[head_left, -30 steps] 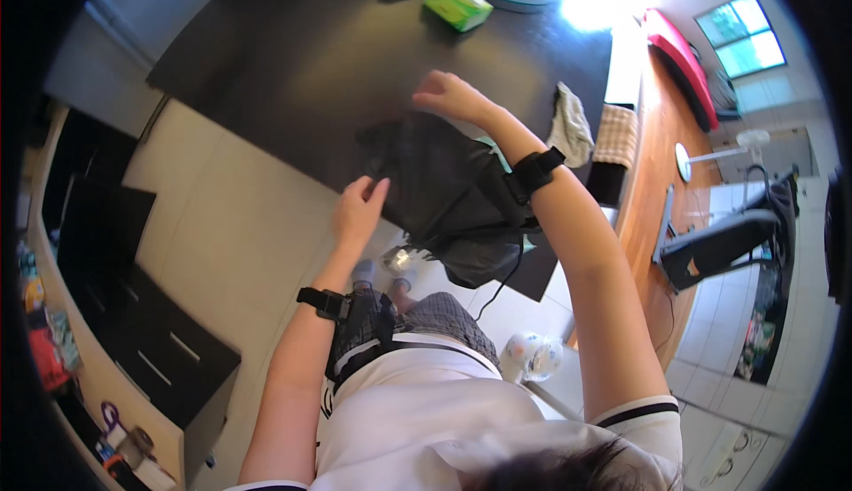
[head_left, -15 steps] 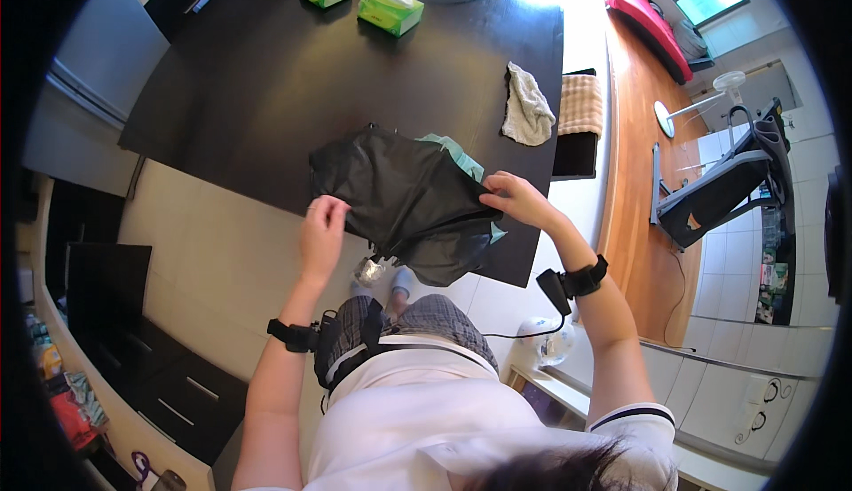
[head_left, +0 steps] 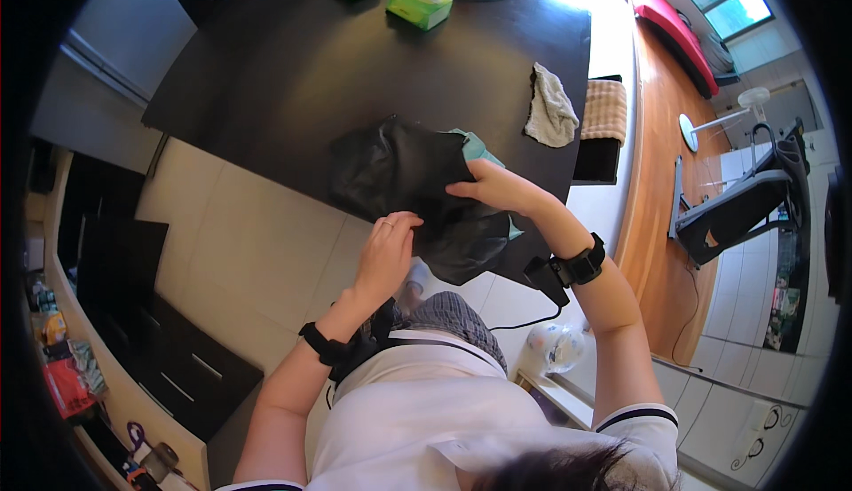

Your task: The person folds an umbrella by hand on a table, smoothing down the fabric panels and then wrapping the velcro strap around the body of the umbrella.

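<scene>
A black folding umbrella (head_left: 390, 167) with loose, creased fabric lies at the table's near edge and hangs partly over it. Strips of its pale teal side show along the right. My left hand (head_left: 387, 247) is at the near side of the umbrella, its fingers drawn together on the black cloth. From the right, my right hand (head_left: 493, 187) reaches over the canopy, pinching the fabric between thumb and fingers. The umbrella's handle and shaft are hidden.
The dark table (head_left: 293, 91) bears two green tissue packs, one being this tissue pack (head_left: 419, 7), and a crumpled cloth (head_left: 551, 107) at its right edge. A chair with a checked cushion (head_left: 605, 111) stands beyond that edge. A clear balloon-like ball (head_left: 557, 347) lies lower right.
My left hand has moved right, towards the middle of the umbrella, and my right hand has come inward to the left. The fabric is more bunched. The whole view has shifted slightly.
</scene>
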A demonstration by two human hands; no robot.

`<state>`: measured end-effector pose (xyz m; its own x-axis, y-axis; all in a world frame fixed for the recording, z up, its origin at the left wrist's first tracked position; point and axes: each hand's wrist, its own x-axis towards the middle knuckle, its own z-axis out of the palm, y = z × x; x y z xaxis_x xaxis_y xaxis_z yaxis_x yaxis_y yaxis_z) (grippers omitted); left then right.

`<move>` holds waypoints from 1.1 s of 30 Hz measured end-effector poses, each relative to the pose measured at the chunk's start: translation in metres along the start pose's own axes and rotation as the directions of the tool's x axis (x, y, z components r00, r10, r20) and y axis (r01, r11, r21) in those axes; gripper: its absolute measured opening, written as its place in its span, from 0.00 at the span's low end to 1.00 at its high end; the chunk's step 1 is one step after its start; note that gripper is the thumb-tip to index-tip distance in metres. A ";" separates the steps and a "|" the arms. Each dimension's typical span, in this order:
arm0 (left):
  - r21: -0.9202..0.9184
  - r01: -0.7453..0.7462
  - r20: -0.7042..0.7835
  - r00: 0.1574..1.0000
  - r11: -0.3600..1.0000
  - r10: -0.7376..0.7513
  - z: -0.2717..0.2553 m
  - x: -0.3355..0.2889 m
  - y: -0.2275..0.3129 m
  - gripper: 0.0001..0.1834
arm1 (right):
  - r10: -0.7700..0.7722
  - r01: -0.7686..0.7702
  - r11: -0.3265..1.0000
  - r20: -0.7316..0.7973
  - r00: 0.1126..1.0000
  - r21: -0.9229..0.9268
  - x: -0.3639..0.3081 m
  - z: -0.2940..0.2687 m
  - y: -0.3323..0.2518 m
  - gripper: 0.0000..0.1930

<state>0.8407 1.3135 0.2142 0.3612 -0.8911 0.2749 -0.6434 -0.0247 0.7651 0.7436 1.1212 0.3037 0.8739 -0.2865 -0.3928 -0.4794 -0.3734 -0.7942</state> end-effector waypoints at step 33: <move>-0.178 0.268 -0.040 0.960 0.947 -0.279 0.009 -0.016 -0.012 0.19 | 0.404 -0.438 0.617 0.214 0.889 0.653 0.011 0.021 0.021 0.24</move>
<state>0.8365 1.3238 0.1956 0.5528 -0.8301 0.0736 -0.3921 -0.1812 0.9019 0.7451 1.1286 0.2735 0.6005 -0.2172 -0.7696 -0.6258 0.4714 -0.6213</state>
